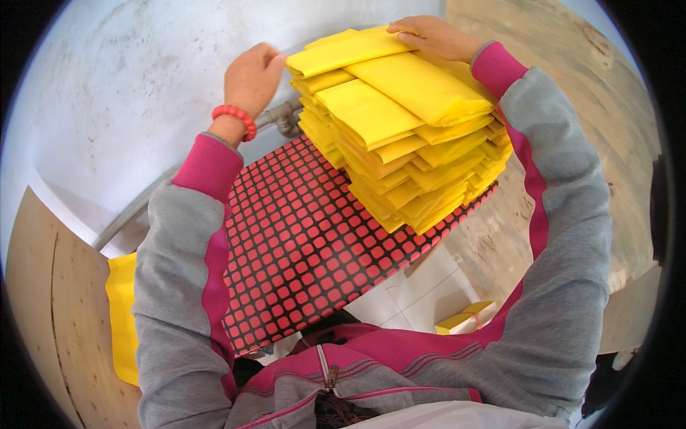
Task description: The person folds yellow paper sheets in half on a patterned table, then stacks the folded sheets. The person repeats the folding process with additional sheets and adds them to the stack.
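A tall stack of folded yellow sheets (400, 157), perhaps fabric or plastic, stands at the back right of a table covered in a red-and-black checked cloth (300, 243). The folded bundles lie crosswise in uneven layers. Across the top far side lies one folded yellow sheet (350, 51). My right hand (437, 39) rests on its right end, fingers stretched out over the surface. Beside the left end of that sheet is my left hand (253, 77), raised at the stack's edge; its fingertips are blurred and partly hidden.
A stained white wall (143, 86) with a grey pipe (279, 113) runs behind the table. Wooden boards (557, 129) flank the right side. Another yellow sheet (123, 318) hangs over a wooden surface (71, 314) at left. A yellow-and-white bundle (466, 318) sits low, near the floor tiles.
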`<state>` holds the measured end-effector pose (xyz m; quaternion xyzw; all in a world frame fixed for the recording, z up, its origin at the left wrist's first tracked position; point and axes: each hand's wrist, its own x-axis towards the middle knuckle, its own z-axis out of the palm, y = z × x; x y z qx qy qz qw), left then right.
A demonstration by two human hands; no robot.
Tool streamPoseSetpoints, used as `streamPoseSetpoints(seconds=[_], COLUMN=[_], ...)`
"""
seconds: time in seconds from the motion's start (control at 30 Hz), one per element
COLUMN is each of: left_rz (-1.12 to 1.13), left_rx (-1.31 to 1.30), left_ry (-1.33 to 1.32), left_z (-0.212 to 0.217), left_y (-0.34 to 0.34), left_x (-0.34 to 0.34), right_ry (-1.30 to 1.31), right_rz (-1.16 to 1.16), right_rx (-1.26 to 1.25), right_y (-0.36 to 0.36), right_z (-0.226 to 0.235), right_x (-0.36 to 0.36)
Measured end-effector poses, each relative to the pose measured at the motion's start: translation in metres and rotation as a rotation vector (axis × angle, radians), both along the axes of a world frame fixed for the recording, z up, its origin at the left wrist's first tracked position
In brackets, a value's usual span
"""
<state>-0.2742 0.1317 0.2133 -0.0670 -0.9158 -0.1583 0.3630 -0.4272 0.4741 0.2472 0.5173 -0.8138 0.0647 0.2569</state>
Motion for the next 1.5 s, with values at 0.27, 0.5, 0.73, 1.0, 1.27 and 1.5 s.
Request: streamPoseSetpoints(seconds=[0.27, 0.5, 0.73, 1.0, 1.27, 1.5], left_rz=[-0.445, -0.524, -0.563, -0.57, -0.646, -0.416], left_rx=[-0.289, -0.165, -0.167, -0.007, -0.247, -0.084], left_ry=[-0.286, -0.487, -0.465, -0.202, 0.323, 0.569], left_z=[-0.001, -0.015, -0.017, -0.008, 0.025, -0.081], left_y=[0.074, 0.068, 0.064, 0.068, 0.043, 0.037], left_x=[-0.009, -0.017, -0.023, -0.008, 0.071, 0.227], right_ry=[-0.25, -0.35, -0.45, -0.249, -0.147, -0.372], right_rz=[0.07, -0.119, -0.388, -0.6, -0.202, 0.668], right_rx=[0.06, 0.063, 0.071, -0.089, -0.378, -0.183], right_y=[-0.007, 0.032, 0.075, 0.113, 0.083, -0.058], right_z=[-0.015, -0.019, -0.019, 0.035, 0.036, -0.102], right_x=[0.013, -0.02, -0.056, -0.055, 0.109, 0.3])
